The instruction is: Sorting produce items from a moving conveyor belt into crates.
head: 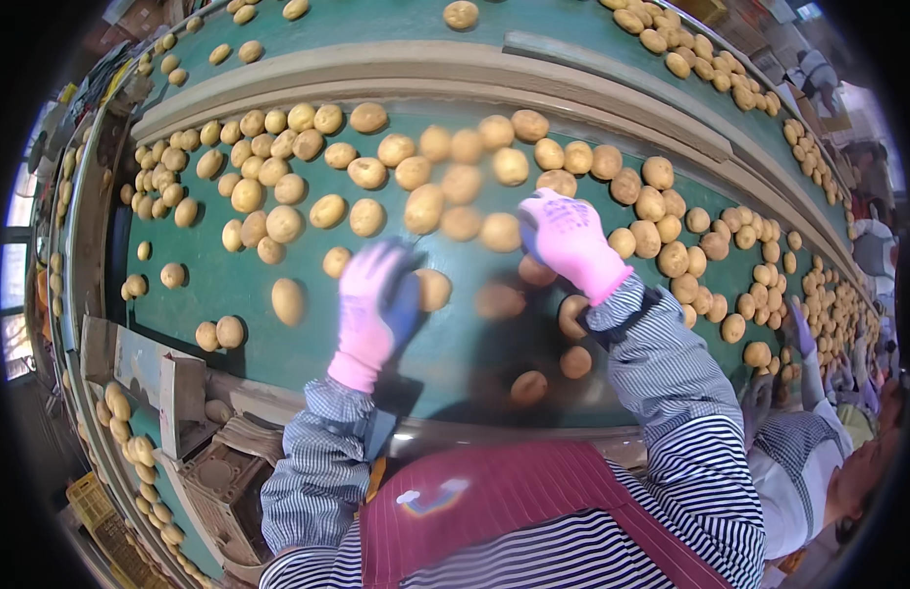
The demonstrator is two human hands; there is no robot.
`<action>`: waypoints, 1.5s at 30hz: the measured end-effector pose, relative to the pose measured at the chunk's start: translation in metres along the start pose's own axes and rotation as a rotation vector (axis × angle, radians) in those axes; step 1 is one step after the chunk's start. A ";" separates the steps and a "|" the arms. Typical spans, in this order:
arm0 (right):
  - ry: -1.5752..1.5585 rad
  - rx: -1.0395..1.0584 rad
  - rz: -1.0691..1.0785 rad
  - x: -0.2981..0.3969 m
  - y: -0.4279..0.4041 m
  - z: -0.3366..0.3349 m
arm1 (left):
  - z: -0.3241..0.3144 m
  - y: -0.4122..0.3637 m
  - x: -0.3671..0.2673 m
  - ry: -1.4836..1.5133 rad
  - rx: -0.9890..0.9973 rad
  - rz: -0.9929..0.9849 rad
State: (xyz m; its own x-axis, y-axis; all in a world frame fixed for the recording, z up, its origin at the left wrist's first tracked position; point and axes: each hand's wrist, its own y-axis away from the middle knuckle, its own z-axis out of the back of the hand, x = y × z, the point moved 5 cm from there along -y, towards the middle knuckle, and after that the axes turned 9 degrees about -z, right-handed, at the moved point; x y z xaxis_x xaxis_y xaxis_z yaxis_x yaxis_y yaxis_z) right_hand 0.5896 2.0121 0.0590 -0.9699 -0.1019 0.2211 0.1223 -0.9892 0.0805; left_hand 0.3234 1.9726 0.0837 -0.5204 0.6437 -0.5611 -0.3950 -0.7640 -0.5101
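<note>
Many loose potatoes lie on a green conveyor belt [455,368] in front of me. My left hand [370,305], in a pink glove with a blue-purple coated palm, reaches over the near part of the belt. Beside its thumb is one potato [433,289], and another potato [336,261] lies by its fingers. Farther right, my right hand [569,232] wears a matching glove and bends downward over the belt. A potato [500,233] is close to its fingertips, with a darker potato [537,270] below the palm. Both palms are hidden, so any grip is unclear.
A dusty ledge [396,73] separates this belt from a far belt [366,29] carrying more potatoes. At lower left stand a metal guard [182,405] and a side belt [182,508]. A yellow crate [94,501] sits beyond. Co-workers [800,456] line the right side.
</note>
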 end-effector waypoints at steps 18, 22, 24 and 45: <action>-0.794 0.123 -0.403 0.010 0.113 0.015 | -0.083 0.000 0.000 0.115 0.530 -0.074; -0.821 -0.005 -0.166 0.047 0.080 0.005 | -0.036 0.018 -0.028 0.412 0.540 0.031; -0.818 0.037 -0.036 0.079 0.055 0.003 | -0.022 0.066 -0.018 0.417 0.396 0.005; -1.241 0.227 -0.341 0.143 -0.069 -0.025 | 0.167 0.288 0.038 -0.049 -0.308 0.762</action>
State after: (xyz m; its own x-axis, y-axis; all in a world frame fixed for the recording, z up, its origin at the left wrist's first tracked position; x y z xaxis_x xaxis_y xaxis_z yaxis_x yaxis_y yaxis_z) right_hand 0.4368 2.0632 0.0607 -0.1344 0.4341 0.8908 0.0609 -0.8936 0.4447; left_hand 0.0633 1.7697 0.0245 -0.5970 -0.0543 -0.8004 0.3012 -0.9399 -0.1609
